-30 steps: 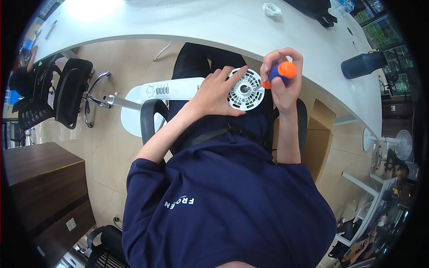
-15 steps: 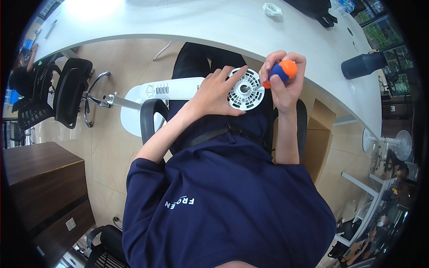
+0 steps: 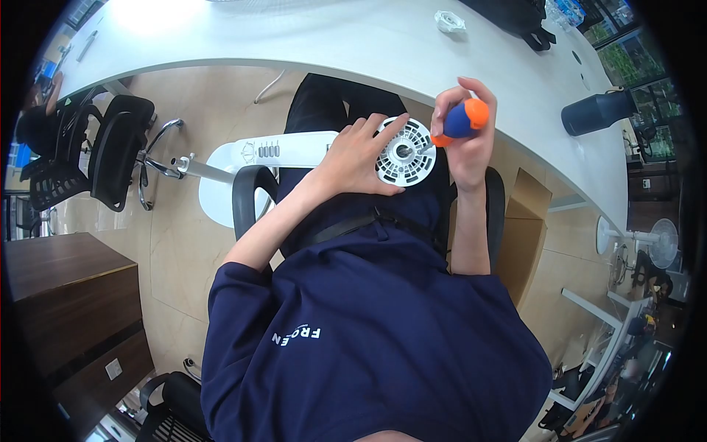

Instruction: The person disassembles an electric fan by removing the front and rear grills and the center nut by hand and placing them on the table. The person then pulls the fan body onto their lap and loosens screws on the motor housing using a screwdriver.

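Note:
My left hand (image 3: pixel 359 156) grips the rim of a round white slotted fan motor housing (image 3: pixel 416 168), with its fingers spread over the far side and the thumb at the near edge. The housing joins a long white fan stand (image 3: pixel 291 149) with a row of grey buttons, lying across my lap to the left. My right hand (image 3: pixel 468 147) is closed around the blue and orange handle of a screwdriver (image 3: pixel 459 121). Its shaft points left and down toward the right part of the housing; whether the tip sits in a screw I cannot make out.
A white table (image 3: pixel 331 44) curves ahead, carrying a dark bottle (image 3: pixel 600 112), a clear plastic-wrapped item (image 3: pixel 449 22) and a black bag (image 3: pixel 515 18). A cardboard box (image 3: pixel 521 228) stands at my right. Black office chairs (image 3: pixel 121 151) and a wooden cabinet (image 3: pixel 74 295) are at left.
The screwdriver handle has tilted, coming a little lower and more level, and my right fingers have shifted their hold on it. My left hand and the housing stay nearly in place.

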